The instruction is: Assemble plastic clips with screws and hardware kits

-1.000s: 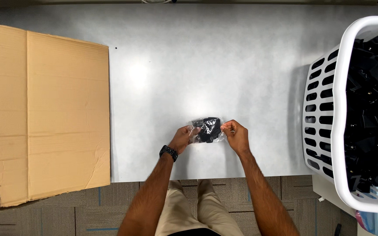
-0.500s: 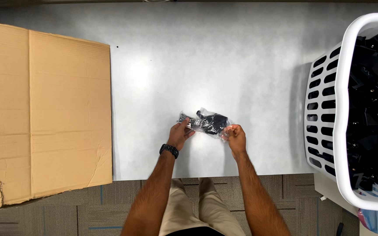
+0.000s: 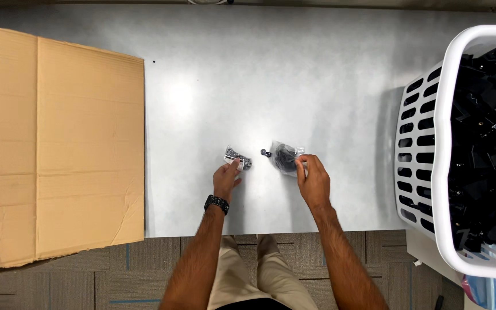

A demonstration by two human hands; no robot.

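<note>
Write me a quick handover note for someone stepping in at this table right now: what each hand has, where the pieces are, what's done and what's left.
Left hand: pinching a small clear plastic packet of silvery metal bits at the white table.
Right hand: holding a small clear plastic bag with a dark part inside, a small dark piece at its left end.
The two packets are apart, side by side, near the front edge.
Flat brown cardboard sheet lies on the left; white slotted plastic basket full of black parts stands on the right.
Done: small packet is apart from the bag.
Left: both are in hand, neither set down.
</note>
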